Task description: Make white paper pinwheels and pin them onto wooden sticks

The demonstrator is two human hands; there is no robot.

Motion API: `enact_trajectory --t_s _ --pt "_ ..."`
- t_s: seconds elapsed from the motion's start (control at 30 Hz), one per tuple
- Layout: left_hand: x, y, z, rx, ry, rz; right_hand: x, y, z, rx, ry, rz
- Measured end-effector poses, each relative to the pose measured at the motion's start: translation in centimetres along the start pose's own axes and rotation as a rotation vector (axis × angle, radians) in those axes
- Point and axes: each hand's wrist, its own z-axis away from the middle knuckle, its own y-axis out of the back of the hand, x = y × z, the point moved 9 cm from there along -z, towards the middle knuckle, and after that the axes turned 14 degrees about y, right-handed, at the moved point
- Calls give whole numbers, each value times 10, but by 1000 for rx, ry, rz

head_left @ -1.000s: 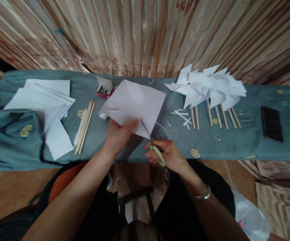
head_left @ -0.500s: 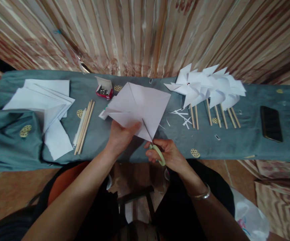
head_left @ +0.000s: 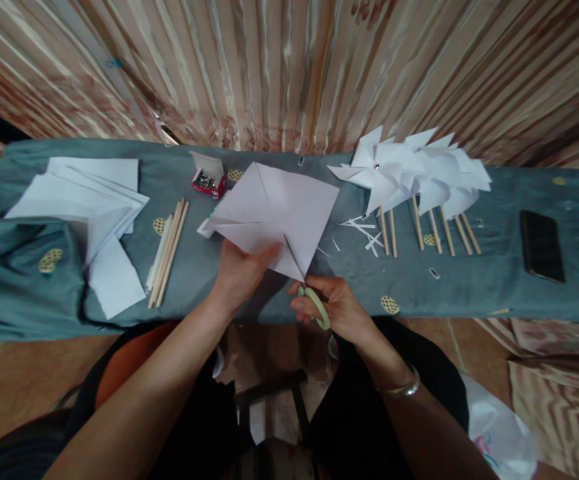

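Observation:
My left hand (head_left: 242, 270) grips the near edge of a creased white paper square (head_left: 274, 210), holding it above the grey-blue cloth-covered table (head_left: 469, 287). In my right hand (head_left: 337, 307) are scissors with pale green handles (head_left: 314, 301); their blades run up into the paper's near corner along a diagonal crease. Both hands are closed on what they hold.
A stack of white sheets (head_left: 82, 200) lies at the left, wooden sticks (head_left: 168, 252) beside it. A small red box of pins (head_left: 205, 180) sits at the back. Finished paper pinwheels on sticks (head_left: 414, 180) lie right, with paper scraps (head_left: 362, 233) and a dark phone (head_left: 541, 247).
The paper has shifted a little right and toward the scissors, and the blades have gone further into its near corner. My right hand moved slightly up.

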Motion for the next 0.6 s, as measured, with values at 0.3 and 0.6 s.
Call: enact_trajectory --t_s 0.3,0.6 --pt "-2 0 2 29 38 7 -5 1 0 5 20 16" --pt "-1 1 2 37 23 -30 -5 -1 0 -15 8 1"
